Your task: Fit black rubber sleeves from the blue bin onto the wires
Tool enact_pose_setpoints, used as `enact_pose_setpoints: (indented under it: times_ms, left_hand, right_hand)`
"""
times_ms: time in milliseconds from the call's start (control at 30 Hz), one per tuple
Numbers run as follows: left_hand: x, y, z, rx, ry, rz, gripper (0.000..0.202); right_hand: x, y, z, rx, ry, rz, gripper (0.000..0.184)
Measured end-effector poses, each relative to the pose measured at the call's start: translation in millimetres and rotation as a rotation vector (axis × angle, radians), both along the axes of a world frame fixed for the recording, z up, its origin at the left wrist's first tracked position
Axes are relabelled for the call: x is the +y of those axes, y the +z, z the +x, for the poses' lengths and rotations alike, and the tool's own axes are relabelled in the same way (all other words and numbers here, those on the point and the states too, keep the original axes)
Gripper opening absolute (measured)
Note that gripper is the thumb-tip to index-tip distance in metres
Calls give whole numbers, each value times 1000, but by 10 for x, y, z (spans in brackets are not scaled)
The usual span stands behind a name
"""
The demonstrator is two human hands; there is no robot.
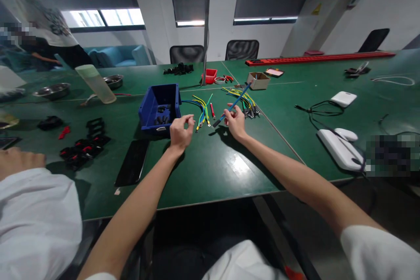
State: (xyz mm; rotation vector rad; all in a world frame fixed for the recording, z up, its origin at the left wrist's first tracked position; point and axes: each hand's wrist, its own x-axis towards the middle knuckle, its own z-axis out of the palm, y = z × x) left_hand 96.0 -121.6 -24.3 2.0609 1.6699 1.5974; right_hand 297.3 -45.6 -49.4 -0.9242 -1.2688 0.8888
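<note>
My right hand pinches a blue wire that slants up to the right; a black sleeve covers its lower end. Beside the blue bin, my left hand has thumb and fingertips drawn together; anything between them is too small to make out. Inside the bin lie small black sleeves. Between my hands, a bundle of yellow, green and blue wires with ring terminals rests on the table next to a short red piece. Behind my right hand lies another wire bundle with black-sleeved ends.
On the green table, a phone and black parts lie left. A small cardboard box and red bin stand farther back. White devices with cables lie right. A co-worker's hand rests at far left.
</note>
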Motion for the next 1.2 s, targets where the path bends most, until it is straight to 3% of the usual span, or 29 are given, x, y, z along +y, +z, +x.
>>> enact_pose_setpoints:
  times_ms: [167, 267, 333, 467, 633, 1200]
  left_hand:
    - [112, 76, -265, 137, 345, 101, 26]
    - [175, 100, -418, 205, 549, -1, 30]
    - [193, 111, -481, 294, 588, -123, 37]
    - [170, 130, -500, 493, 598, -356, 61]
    - [120, 167, -459, 708, 554, -496, 77]
    - [103, 189, -483, 736, 451, -508, 82]
  right_hand:
    - [123, -20, 190, -58, -49, 22, 45]
    - [161, -6, 289, -110, -107, 47, 47]
    - [184, 13, 343, -158, -153, 64, 48]
    - [251, 34, 441, -264, -288, 123, 48]
    - [343, 25, 532, -359, -368, 162, 45]
    - [422, 20, 608, -491, -461, 189, 41]
